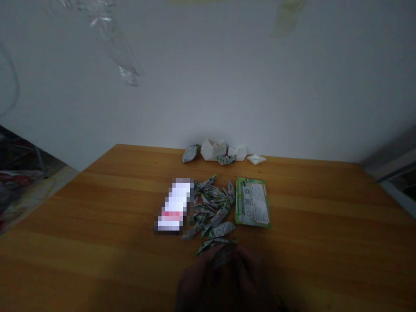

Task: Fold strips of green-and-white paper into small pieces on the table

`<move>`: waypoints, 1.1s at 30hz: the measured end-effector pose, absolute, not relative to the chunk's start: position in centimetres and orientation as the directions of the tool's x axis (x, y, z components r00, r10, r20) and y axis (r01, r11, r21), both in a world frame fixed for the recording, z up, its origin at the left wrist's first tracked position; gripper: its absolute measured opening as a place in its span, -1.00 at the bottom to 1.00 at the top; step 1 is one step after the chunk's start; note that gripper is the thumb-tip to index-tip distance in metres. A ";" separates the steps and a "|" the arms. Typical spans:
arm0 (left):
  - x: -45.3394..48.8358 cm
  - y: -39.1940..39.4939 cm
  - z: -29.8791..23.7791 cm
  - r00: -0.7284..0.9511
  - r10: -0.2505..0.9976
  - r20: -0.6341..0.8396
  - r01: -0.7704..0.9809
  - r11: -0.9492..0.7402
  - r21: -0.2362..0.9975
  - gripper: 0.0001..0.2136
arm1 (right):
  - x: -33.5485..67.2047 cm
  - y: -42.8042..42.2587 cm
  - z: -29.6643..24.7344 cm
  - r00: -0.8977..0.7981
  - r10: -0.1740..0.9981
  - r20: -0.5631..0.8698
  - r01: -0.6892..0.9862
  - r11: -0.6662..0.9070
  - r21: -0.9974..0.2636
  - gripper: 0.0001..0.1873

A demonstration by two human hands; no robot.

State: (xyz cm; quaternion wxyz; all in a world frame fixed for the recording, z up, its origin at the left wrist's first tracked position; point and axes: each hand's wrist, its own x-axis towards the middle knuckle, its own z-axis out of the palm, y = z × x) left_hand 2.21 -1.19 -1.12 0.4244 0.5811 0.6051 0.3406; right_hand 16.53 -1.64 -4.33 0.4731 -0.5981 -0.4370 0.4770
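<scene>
Two hands, the left hand point(198, 281) and the right hand point(251, 279), were shown together just in front of the heap of folded paper pieces point(211, 208), in deep shadow at the lower edge of the head view. A green-and-white folded paper strip point(222, 255) lay between them, at the near end of the heap; the dimness hid the fingers, so it could not be told whether either hand was clamped on it. The heap comprised many narrow, pointed folds, loosely overlapping on a wooden worktop point(312, 203). Touching its left side lay a rectangular object point(173, 206), pixelated beyond identification, and just to its right lay a green printed card point(251, 201) bearing square codes and small text. Well beyond the heap, against a pale wall point(208, 86), stood a row of white folded paper shapes point(212, 150), with a flat white fold point(256, 159) at the right end and a green-printed folded piece point(190, 153) at the left end. Several hazards were judged present. The pieces were light and loosely stacked, so a wrist or sleeve passing low over the heap could scatter them. The thin strip could tear under too hard a pull, or spring open if the grip slackened. The poor light at the hands could also conceal a misaligned crease.
</scene>
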 end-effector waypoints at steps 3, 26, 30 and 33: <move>2.6 -1.1 -1.4 -0.044 0.980 -0.192 0.247 0.197 0.949 -0.72 | 16.6 -1.6 -4.0 0.184 0.965 -0.187 0.017 -0.194 -0.981 -0.52; 3.1 0.4 -0.9 0.105 0.899 -0.425 -0.189 0.437 0.879 -0.46 | 16.4 -1.5 -4.8 0.183 0.979 -0.087 0.253 -0.132 -0.958 -0.50; 2.5 0.4 -0.8 0.084 0.931 -0.355 -0.125 0.363 0.923 -0.52 | 17.8 -1.2 -4.5 0.123 0.992 -0.027 0.340 -0.067 -0.938 -0.58; 2.2 0.3 -0.7 0.083 0.950 -0.301 0.031 0.299 0.954 -0.63 | 19.5 -0.9 -4.0 -0.165 0.986 -0.033 0.426 0.041 -0.904 -0.72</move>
